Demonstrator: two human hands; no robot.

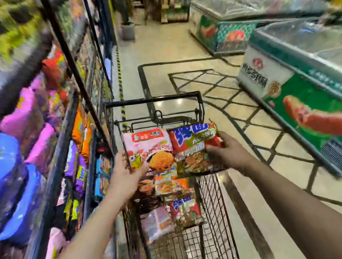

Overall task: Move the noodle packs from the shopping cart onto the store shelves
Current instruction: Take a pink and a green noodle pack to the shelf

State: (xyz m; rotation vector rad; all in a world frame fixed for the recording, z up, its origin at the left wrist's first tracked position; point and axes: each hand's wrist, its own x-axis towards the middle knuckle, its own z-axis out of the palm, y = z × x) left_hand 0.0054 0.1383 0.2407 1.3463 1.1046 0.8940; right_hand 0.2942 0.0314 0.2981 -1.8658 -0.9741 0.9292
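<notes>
Over a black wire shopping cart (212, 191) in a supermarket aisle, we hold two noodle packs side by side, their edges touching. Our left hand (126, 175) grips the pink pack (148, 152) at its lower left corner; our right hand (226, 153) clasps the red-and-green pack (194, 148) along its right edge. More noodle packs (175, 200) lie piled in the cart's basket below. Blurred store shelves (41, 129) line the cart's left side, and chest freezers (303, 81) stand well apart to its right.

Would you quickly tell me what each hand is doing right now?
Left hand: closed on the pink noodle pack.
Right hand: closed on the red-and-green noodle pack.
</notes>
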